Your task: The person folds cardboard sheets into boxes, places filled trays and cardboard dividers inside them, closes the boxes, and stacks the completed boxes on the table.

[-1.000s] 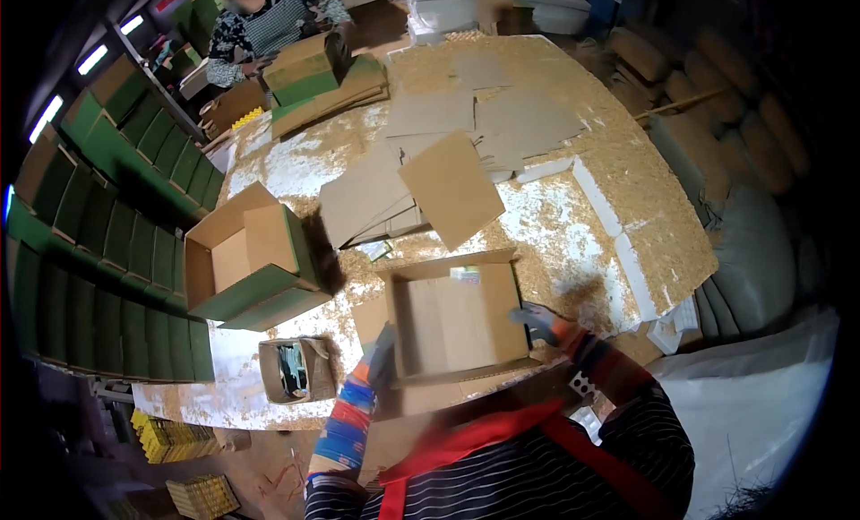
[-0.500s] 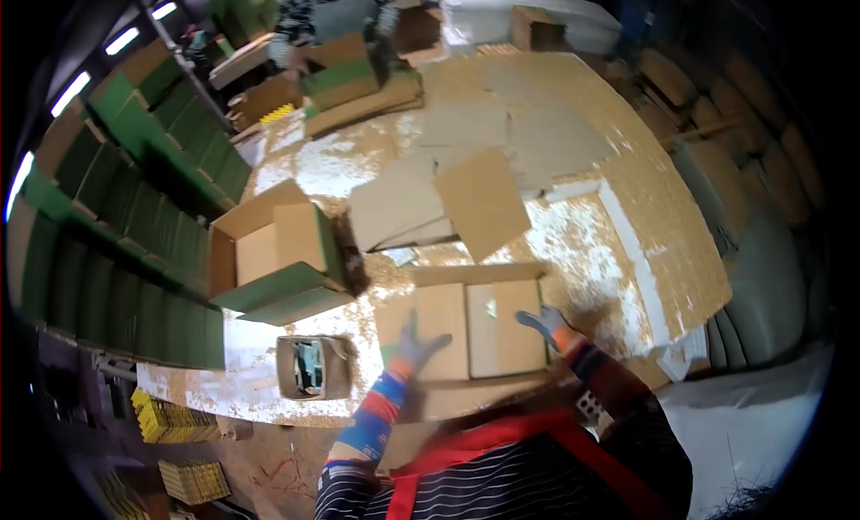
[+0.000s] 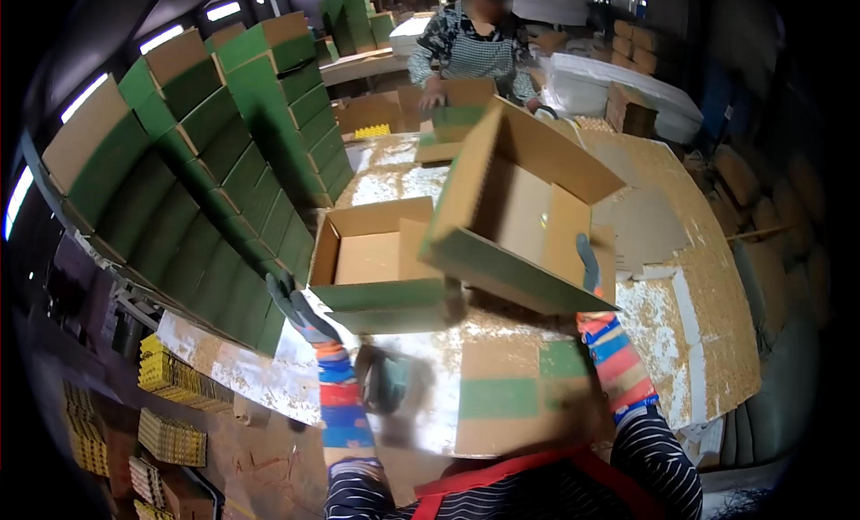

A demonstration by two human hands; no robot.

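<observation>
A tilted, open cardboard box (image 3: 502, 265) with a green outer band is raised above the table. My gloved right hand (image 3: 588, 274) is at its near right corner, with fingers along the inner side of the wall; the thumb is hidden. My gloved left hand (image 3: 303, 312), fingers stretched out and holding nothing, is beside the near left corner of a second open green-and-brown box (image 3: 381, 307) standing on the table. Below the raised box, a cardboard piece with green patches (image 3: 497, 399) lies at the table's front edge.
Tall stacks of green-and-brown boxes (image 3: 215, 153) line the left. A small blurred container (image 3: 391, 381) sits near the front edge. Across the table (image 3: 717, 341), a person (image 3: 484, 50) stands behind another box (image 3: 457, 117). Yellow trays (image 3: 179, 377) are stacked at lower left.
The box that lay between my hands is now raised and tilted, its green outside showing. My left hand has moved left, away from it; my right hand has risen. The view has shifted upward.
</observation>
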